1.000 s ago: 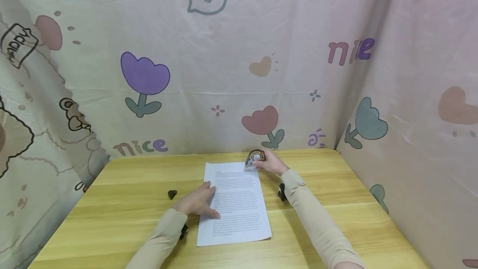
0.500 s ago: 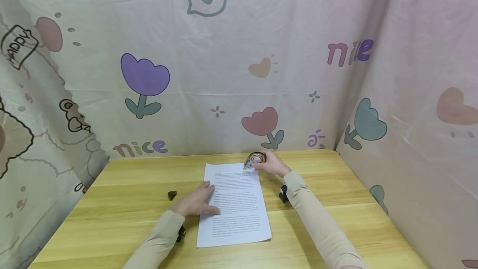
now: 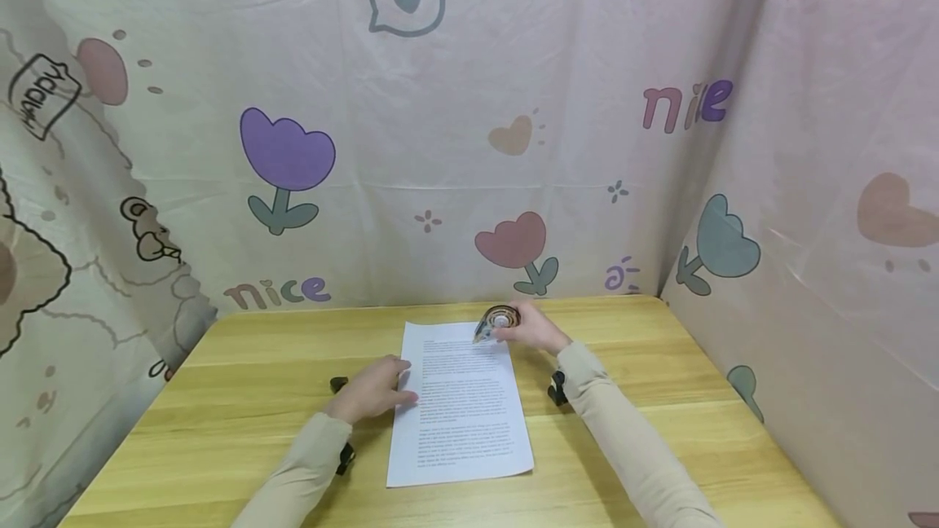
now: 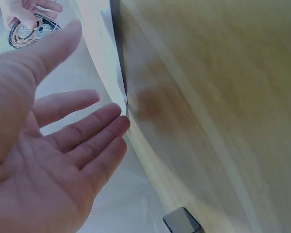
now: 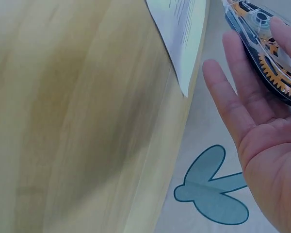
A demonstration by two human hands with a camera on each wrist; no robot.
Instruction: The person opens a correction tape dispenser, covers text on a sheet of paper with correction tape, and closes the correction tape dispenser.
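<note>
A printed sheet of paper lies on the table. My right hand pinches a correction tape between thumb and fingers over the upper right of the sheet. In the right wrist view the correction tape shows a clear case with an orange gear inside; its tip is partly cut off by the frame, so contact with the paper cannot be told. My left hand is at the sheet's left edge, thumb and fingers extended and holding nothing. The left wrist view shows that hand's palm with the fingers spread.
A small black cap-like piece lies on the wooden table just left of my left hand, partly hidden by it. A patterned cloth hangs behind the table and on both sides. Dark cameras sit at both wrists.
My left hand has drawn back to the left, off the printed text to the sheet's edge. My right hand has brought the correction tape slightly left and nearer.
</note>
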